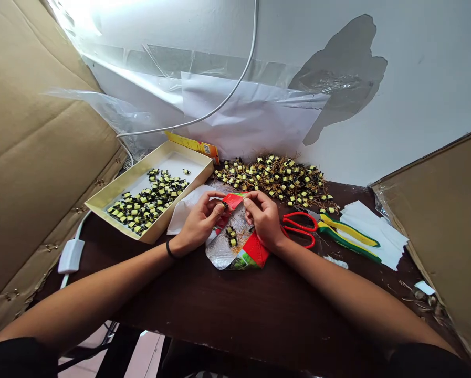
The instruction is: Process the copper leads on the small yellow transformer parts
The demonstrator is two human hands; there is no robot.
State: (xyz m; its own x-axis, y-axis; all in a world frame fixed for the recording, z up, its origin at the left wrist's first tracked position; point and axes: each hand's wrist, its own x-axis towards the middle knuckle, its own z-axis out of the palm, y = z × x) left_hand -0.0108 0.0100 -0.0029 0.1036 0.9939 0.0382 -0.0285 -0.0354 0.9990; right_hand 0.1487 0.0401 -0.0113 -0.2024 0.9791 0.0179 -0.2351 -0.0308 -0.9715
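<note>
My left hand (198, 224) is closed, with a small yellow-and-black coil component (225, 205) pinched between thumb and fingertips. Close beside it on the right, my right hand (264, 218) is also closed in a pinch; whatever sits between its fingertips is too small to make out. Both hands are over an opened foil wrapper (218, 258), silver inside with red and green print. A few more coil components (231, 236) and some thin copper-coloured wire bits lie on the foil.
A shallow cardboard box (152, 239) of coil components stands at left. Behind my hands is a heap of wire-leaded coils (278, 176). Red-handled scissors (300, 230) and green-yellow pliers (351, 239) lie right, by white paper (388, 241). Cardboard walls (443, 210) flank the dark table.
</note>
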